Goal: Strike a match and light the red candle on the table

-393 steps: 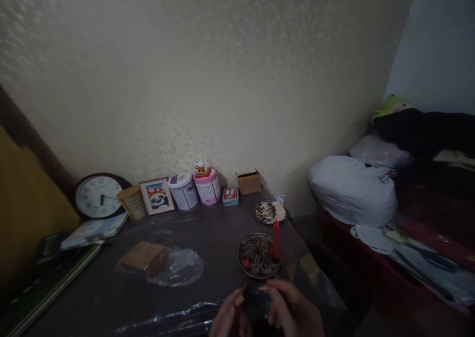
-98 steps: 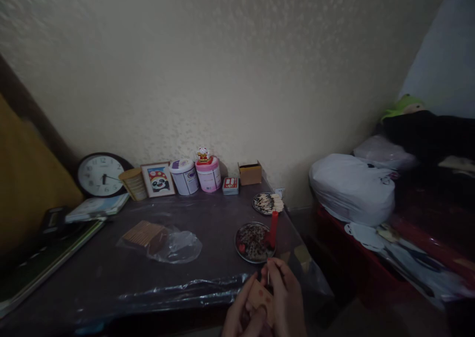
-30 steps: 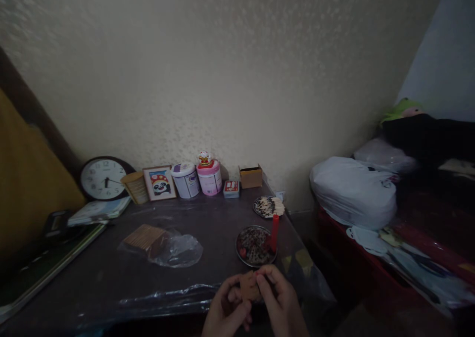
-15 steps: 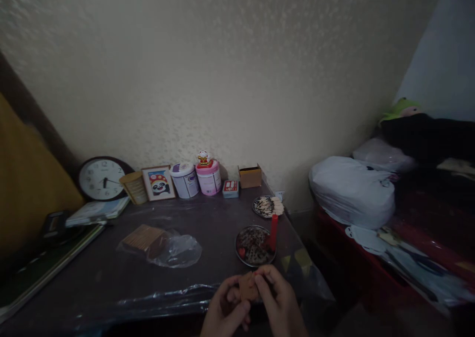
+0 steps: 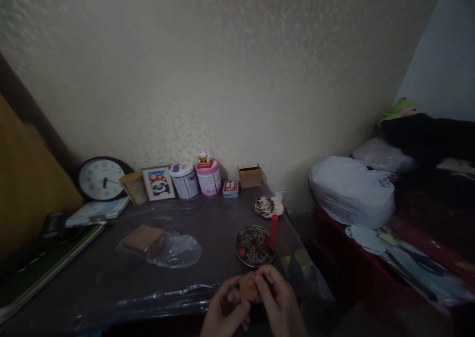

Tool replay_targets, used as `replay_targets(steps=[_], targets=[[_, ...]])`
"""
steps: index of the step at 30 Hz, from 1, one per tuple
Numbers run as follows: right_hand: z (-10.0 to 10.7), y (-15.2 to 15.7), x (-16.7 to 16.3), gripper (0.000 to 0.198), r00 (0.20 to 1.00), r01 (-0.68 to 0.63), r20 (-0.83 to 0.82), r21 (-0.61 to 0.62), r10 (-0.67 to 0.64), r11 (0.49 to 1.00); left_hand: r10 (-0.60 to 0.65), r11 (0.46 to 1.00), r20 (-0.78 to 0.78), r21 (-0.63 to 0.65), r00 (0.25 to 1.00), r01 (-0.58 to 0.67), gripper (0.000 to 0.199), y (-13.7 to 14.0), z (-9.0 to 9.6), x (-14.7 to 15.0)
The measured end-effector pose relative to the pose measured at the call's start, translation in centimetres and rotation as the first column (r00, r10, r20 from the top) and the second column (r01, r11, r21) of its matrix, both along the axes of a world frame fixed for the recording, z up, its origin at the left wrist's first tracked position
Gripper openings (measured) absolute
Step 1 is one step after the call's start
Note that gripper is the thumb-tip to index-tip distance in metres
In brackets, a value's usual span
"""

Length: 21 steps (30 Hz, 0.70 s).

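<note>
My left hand (image 5: pixel 226 305) grips a small flat brown piece (image 5: pixel 248 288), like cardboard, by its left side and lower edge. My right hand (image 5: pixel 276 297) is closed at the piece's upper right, thumb and forefinger pinching a small red bit (image 5: pixel 256 276) against it; its shape is mostly hidden by the fingers. Just beyond the hands lies a round plate (image 5: pixel 236 258) of dark, speckled bits. A red candle (image 5: pixel 273 233) stands upright at the plate's right side, and a small red heart-shaped piece (image 5: pixel 242 252) lies at its left.
Behind is a smaller plate of dark-tipped sticks (image 5: pixel 272 206). A stack of brown pieces in a clear bag (image 5: pixel 146 239) lies left on the plastic-covered table. Along the wall stand a clock (image 5: pixel 103 179), a framed picture (image 5: pixel 159 183), tins (image 5: pixel 185 181) and an open cardboard box (image 5: pixel 250 177).
Both hands hold nearly the same pose; the brown piece has shifted very slightly between them. Nothing else has visibly moved.
</note>
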State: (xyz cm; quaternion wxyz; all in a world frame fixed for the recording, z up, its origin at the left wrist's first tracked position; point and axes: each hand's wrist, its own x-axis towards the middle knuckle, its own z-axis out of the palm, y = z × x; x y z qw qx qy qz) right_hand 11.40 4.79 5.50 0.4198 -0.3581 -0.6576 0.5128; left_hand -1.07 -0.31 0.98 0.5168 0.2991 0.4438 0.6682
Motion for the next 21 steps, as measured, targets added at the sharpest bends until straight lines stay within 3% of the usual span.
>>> replay_targets(steps=[21], targets=[[0.07,-0.02,-0.04,0.022,1.000,-0.014,0.006,-0.006,0.014,1.000,0.020,0.999,0.022,0.027,1.000,-0.020,0.054,0.09,-0.62,0.05]])
